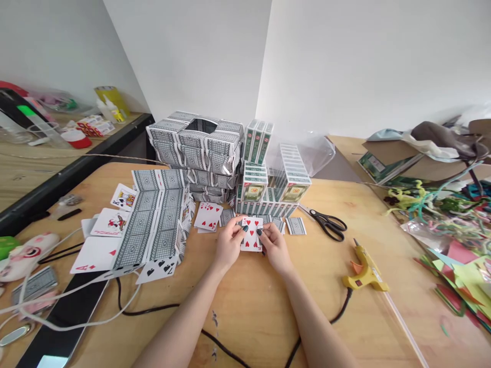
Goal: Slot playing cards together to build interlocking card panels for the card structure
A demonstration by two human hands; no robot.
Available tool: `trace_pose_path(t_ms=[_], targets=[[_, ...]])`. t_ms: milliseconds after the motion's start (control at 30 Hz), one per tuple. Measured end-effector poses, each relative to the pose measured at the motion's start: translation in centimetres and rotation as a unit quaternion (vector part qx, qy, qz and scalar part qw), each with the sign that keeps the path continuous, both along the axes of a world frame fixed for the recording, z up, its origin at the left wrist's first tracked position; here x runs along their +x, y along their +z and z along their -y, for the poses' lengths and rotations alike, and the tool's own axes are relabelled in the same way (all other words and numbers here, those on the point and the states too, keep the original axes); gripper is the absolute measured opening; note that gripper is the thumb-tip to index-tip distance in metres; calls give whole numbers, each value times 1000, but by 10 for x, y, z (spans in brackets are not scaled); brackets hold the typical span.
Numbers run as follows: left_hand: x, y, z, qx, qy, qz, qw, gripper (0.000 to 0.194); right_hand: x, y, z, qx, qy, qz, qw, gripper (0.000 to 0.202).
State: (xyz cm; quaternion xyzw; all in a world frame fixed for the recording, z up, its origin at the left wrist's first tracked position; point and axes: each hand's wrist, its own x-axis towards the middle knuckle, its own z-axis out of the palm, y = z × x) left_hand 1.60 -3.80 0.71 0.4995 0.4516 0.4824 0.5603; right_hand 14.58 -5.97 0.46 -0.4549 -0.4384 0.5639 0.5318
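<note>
Both hands meet over the middle of the table at a five of hearts card (251,234), face up. My left hand (231,240) pinches its left edge and my right hand (274,244) pinches its right edge. Just beyond the fingers lie small folded cards with patterned backs, one of them (296,226) to the right. Loose heart cards (207,215) rest left of my left hand. Further left stands a folded panel of joined cards (148,220), with face-up cards such as an ace of diamonds (94,254) sticking out.
Behind are stacked card-built boxes (195,145) and piled card packs (255,190). Black scissors (330,224) and a yellow glue gun (364,271) lie on the right, near pipe cleaners and coloured paper (460,271). Black cable (153,309) crosses the table (245,317).
</note>
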Motion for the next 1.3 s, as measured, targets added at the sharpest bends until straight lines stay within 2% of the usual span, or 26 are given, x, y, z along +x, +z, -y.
trace_pose_path(t_ms=[233,533,1300], targets=[[-3,7,0,53,-18,-49,997,43,0,-1,-1,-8,-17,5,1000,26],[-3,6,0,69,-22,-88,994,36,1,1,0,-11,-28,6,1000,25],[-1,5,1,51,-17,-64,997,35,0,2,-1,-15,-28,-1,999,28]])
